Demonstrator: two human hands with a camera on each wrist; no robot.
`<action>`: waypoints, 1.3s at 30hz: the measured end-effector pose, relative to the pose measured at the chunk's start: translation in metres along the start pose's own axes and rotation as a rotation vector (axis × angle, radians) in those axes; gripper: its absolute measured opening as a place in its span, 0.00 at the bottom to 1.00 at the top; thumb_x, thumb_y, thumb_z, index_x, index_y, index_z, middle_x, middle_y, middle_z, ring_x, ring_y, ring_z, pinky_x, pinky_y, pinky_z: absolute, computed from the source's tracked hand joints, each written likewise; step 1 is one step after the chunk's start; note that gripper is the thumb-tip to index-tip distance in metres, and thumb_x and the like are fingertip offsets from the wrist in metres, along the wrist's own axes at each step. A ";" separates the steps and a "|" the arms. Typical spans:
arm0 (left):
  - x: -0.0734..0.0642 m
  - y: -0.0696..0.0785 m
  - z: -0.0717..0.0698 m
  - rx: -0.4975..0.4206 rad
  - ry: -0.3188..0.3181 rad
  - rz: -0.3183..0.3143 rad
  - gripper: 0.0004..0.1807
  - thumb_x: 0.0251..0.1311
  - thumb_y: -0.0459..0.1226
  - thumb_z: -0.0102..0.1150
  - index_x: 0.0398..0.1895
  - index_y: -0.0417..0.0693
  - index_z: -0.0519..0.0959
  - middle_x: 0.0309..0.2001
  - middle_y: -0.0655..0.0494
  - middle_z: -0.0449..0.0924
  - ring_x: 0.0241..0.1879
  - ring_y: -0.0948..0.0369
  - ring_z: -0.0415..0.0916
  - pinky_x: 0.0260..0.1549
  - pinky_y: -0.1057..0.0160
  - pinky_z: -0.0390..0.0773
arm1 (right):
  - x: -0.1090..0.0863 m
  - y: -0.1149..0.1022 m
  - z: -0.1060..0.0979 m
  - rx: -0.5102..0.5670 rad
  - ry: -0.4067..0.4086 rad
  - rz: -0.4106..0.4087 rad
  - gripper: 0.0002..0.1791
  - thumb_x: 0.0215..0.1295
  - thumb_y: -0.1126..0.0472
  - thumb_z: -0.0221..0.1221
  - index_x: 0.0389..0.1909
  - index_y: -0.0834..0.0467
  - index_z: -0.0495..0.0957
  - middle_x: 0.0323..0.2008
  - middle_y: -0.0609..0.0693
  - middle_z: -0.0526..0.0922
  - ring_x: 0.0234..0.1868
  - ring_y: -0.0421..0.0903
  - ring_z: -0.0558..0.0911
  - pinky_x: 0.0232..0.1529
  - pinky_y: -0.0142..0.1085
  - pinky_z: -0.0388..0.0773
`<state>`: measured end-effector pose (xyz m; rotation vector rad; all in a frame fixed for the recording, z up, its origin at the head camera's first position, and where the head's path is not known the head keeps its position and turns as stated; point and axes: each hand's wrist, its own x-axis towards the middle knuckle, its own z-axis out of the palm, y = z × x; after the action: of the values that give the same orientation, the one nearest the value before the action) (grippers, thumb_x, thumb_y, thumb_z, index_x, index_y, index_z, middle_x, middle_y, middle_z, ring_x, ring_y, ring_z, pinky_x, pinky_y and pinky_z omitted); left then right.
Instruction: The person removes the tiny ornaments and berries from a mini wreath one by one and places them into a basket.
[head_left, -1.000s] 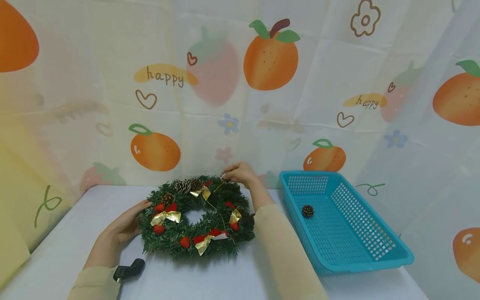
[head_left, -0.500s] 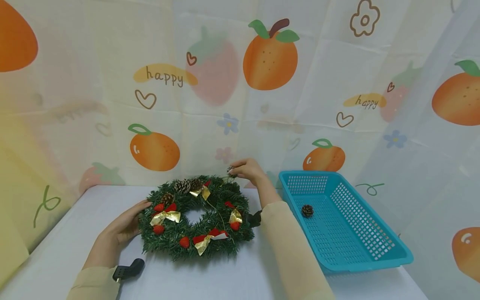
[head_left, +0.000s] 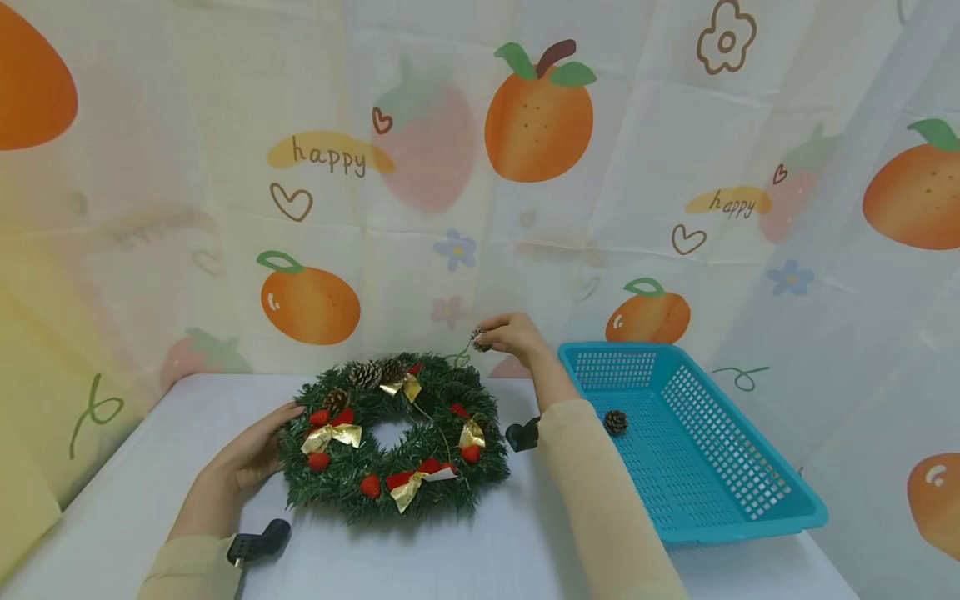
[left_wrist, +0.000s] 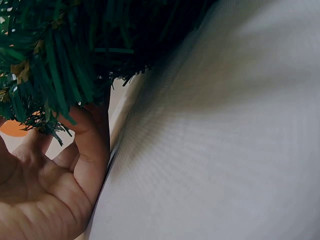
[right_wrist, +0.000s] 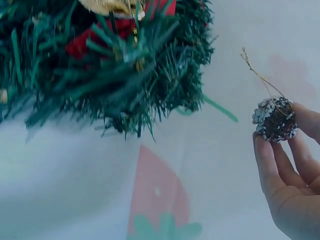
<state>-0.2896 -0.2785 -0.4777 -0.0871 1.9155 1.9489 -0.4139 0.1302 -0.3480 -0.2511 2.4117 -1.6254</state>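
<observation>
A green wreath (head_left: 300, 471) with gold-and-red bows, red berries and pine cones lies on the table. My left hand (head_left: 258, 446) grips its left edge. In the left wrist view, the fingers (left_wrist: 90, 145) curl in under the needles and their tips are hidden. Above the wreath's far right side, my right hand (head_left: 517, 337) pinches a small pine cone (right_wrist: 275, 120) between thumb and fingers. White shows on the cone's scales, and a gold string loop (right_wrist: 260, 77) sticks up from it. Cone and wreath are apart.
A blue plastic basket (head_left: 750, 529) stands to the right, partly behind my right sleeve. Another pine cone (head_left: 616, 422) lies inside it. Behind the white table (head_left: 375, 558) hangs a fruit-printed curtain (head_left: 465, 208).
My right hand has lifted the small pine cone off the wreath's far edge and moved it up and right. The left hand and the wreath have stayed in place.
</observation>
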 end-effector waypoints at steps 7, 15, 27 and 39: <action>-0.001 0.000 0.001 -0.002 -0.003 -0.004 0.48 0.73 0.58 0.38 0.77 0.54 0.20 0.77 0.42 0.11 0.78 0.37 0.27 0.75 0.36 0.46 | -0.062 -0.050 -0.005 -0.019 0.031 0.049 0.26 0.68 0.69 0.58 0.66 0.69 0.70 0.71 0.64 0.67 0.70 0.59 0.71 0.70 0.44 0.71; 0.001 -0.001 -0.001 0.019 0.015 -0.010 0.48 0.73 0.58 0.39 0.78 0.54 0.22 0.79 0.42 0.16 0.78 0.46 0.47 0.69 0.49 0.68 | -0.038 -0.022 -0.027 0.016 0.074 0.050 0.25 0.66 0.69 0.60 0.65 0.66 0.72 0.70 0.61 0.69 0.70 0.57 0.72 0.69 0.43 0.72; 0.003 0.000 0.000 0.013 0.013 -0.015 0.47 0.73 0.58 0.39 0.78 0.55 0.22 0.77 0.44 0.10 0.79 0.38 0.26 0.74 0.39 0.55 | -0.048 -0.007 -0.055 0.019 0.112 0.065 0.26 0.67 0.69 0.58 0.67 0.66 0.70 0.72 0.62 0.66 0.72 0.57 0.68 0.71 0.44 0.70; 0.001 0.000 -0.001 0.033 -0.015 -0.011 0.46 0.74 0.58 0.35 0.77 0.56 0.20 0.75 0.46 0.03 0.78 0.36 0.21 0.74 0.39 0.52 | -0.058 0.002 -0.079 0.055 0.151 0.088 0.27 0.68 0.68 0.58 0.68 0.67 0.68 0.73 0.61 0.64 0.73 0.57 0.67 0.73 0.44 0.67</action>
<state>-0.2909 -0.2793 -0.4779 -0.0726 1.9325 1.9052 -0.3802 0.2168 -0.3159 -0.0123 2.4436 -1.7248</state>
